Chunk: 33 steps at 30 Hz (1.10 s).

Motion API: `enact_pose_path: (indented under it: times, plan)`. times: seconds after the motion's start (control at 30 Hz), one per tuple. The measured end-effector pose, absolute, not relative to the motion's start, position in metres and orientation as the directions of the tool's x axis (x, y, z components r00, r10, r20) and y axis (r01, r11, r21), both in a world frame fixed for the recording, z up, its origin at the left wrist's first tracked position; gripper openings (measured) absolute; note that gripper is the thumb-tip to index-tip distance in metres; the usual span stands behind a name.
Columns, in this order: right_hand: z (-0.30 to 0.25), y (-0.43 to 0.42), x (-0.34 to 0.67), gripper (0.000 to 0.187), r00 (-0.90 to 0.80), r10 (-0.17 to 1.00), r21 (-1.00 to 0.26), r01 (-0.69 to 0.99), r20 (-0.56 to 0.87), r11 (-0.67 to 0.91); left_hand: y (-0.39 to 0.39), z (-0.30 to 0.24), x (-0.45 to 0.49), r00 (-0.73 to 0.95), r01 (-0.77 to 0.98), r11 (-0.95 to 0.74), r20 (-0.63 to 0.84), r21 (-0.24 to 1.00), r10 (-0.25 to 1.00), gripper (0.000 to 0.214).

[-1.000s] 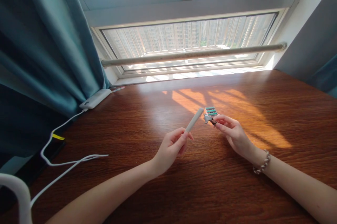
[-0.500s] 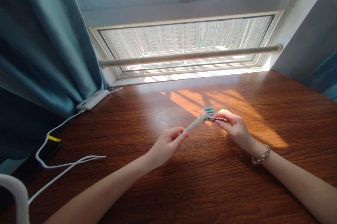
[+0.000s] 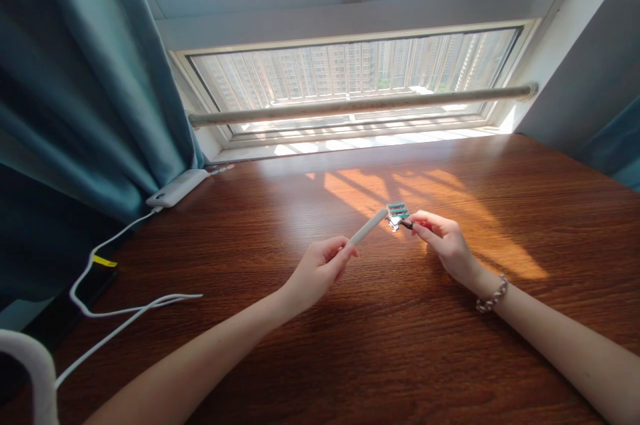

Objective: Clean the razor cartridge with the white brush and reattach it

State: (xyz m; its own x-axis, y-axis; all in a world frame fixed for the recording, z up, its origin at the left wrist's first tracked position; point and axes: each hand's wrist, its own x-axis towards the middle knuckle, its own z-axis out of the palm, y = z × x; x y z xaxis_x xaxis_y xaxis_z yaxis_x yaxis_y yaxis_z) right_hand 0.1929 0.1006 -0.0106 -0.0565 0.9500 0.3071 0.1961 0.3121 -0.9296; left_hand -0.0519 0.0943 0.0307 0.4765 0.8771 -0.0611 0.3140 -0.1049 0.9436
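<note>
My left hand [image 3: 320,268] pinches the near end of a white stick-like handle [image 3: 367,228], which points up and to the right above the wooden table [image 3: 350,345]. My right hand [image 3: 445,242] is closed on a small dark and silver razor head [image 3: 399,222], held just beyond the handle's far tip with a small gap between them. Right behind them a small pack of teal-striped cartridges [image 3: 397,209] lies on the table in the sunlit patch. A beaded bracelet [image 3: 493,295] is on my right wrist.
A white power bank [image 3: 177,188] lies at the table's back left by the teal curtain [image 3: 75,92], with white cables [image 3: 130,308] trailing over the left side. A window and a horizontal rail [image 3: 360,104] run along the far edge.
Half a second ago the handle's tip and the razor head were touching; now my right hand has drawn the head slightly back, leaving a gap. My left hand has barely moved.
</note>
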Motion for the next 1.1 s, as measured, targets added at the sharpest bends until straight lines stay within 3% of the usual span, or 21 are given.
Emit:
enact_pose_path:
  times: [0.6,0.83,1.1]
  plan:
    - [-0.012,0.098,0.186,0.021,-0.053,0.972,-0.973,0.021,0.227,0.229,0.092,0.028,-0.053,0.520,0.333,-0.185,-0.016,0.925,0.854,0.032]
    - [-0.018,0.097,0.184,0.021,-0.058,0.986,-0.987,-0.039,0.158,0.156,0.091,0.029,-0.053,0.460,0.403,-0.195,-0.014,0.894,0.888,0.032]
    - [-0.021,0.098,0.184,0.022,-0.071,0.987,-0.986,-0.095,0.143,0.136,0.091,0.024,-0.055,0.435,0.355,-0.178,0.006,0.918,0.900,0.031]
